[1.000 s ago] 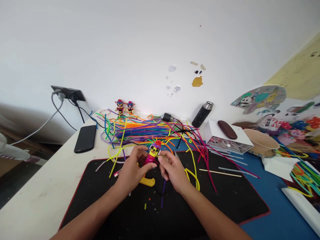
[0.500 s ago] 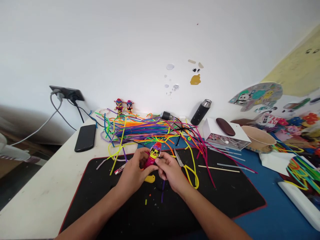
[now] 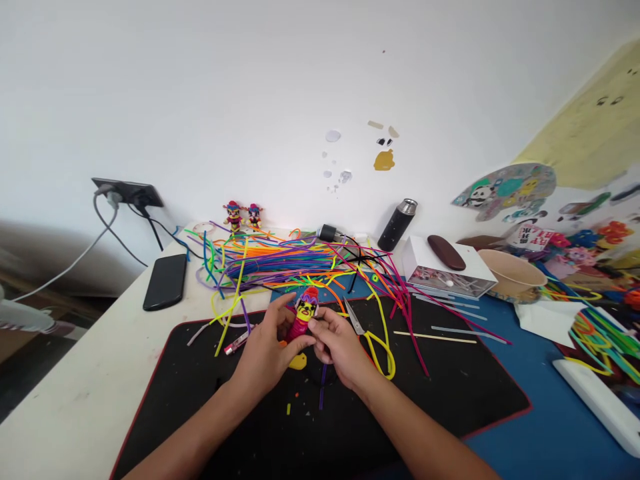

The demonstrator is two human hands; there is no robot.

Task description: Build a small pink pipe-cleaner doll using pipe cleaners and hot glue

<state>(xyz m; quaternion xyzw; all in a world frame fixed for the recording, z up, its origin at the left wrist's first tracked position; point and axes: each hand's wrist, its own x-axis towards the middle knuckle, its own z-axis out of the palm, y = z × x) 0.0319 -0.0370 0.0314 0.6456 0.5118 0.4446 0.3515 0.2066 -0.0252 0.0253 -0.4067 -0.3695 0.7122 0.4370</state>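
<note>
A small woven figurine (image 3: 306, 308) with a yellow face, a red and purple headdress and a magenta body is held upright above the black mat (image 3: 400, 413). My left hand (image 3: 273, 340) is closed around its body from the left, thumb across the lower front. From the right, my right hand (image 3: 337, 340) pinches at its side near the chin; whatever lies between those fingertips is too small to make out. Yellow-handled scissors (image 3: 373, 340) lie just right of my right hand. A yellow tool (image 3: 299, 361) lies beneath the hands, beside a purple strand (image 3: 323, 390).
Many coloured plastic strands (image 3: 285, 260) spread along the wall. Two finished figurines (image 3: 243, 217) stand behind them. A phone (image 3: 165, 281) lies at left. A black flask (image 3: 397, 225), a white box (image 3: 450, 267) and a bowl (image 3: 513, 273) stand at right.
The whole view has shifted slightly. The figurine's face has turned a little between my hands, and both hands keep nearly the same hold.
</note>
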